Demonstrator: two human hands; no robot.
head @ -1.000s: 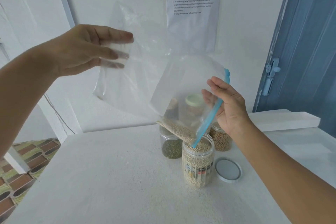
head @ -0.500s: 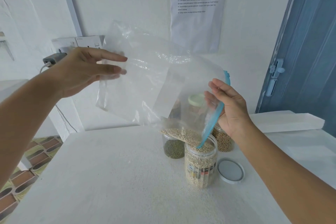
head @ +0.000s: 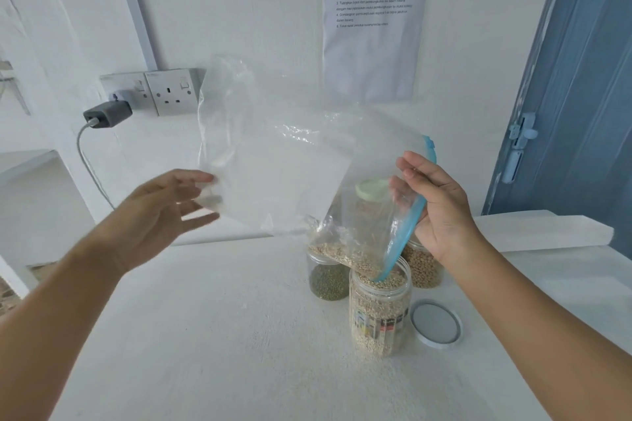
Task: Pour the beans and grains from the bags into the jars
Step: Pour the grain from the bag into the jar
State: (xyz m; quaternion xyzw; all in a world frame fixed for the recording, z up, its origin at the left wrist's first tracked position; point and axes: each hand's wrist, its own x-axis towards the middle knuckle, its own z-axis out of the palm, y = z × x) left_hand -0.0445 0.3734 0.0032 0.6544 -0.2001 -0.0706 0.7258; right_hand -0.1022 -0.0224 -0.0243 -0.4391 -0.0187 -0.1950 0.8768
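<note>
1. Right hand (head: pixel 441 212): fingers (head: pixel 410 169) pinch the mouth end of the clear bag (head: pixel 273 161) by its blue zip strip (head: pixel 407 236); thumb seems to be behind the film, not clear.
2. Left hand (head: pixel 164 205): fingers spread and blurred at the bag's left edge, touching or just beside it. I can't tell whether they actually grip.
3. Bag hangs tilted above the counter (head: pixel 205 335), closed end up and left, mouth down and right. The remaining pale grain (head: pixel 345 256) sits in the low corner, right at the mouth.
4. Open jar (head: pixel 379 311), near centre: the zip strip's tip dips inside its rim. Pale grain fills it almost to the top.
5. My read: last of the pour. I'd lift the closed end higher, keep the mouth inside the rim, and shake gently. The jar is nearly full, so go slowly or it spills.
6. Loose white lid (head: pixel 436 323) lies flat on the counter just right of that jar.
7. Far left jar (head: pixel 328 280): green beans, roughly half full.
8. Far right jar (head: pixel 424 270): tan beans, partly hidden by the right hand.
9. Jar with pale green lid (head: pixel 371 190) shows through the bag, behind; contents unclear.
</note>
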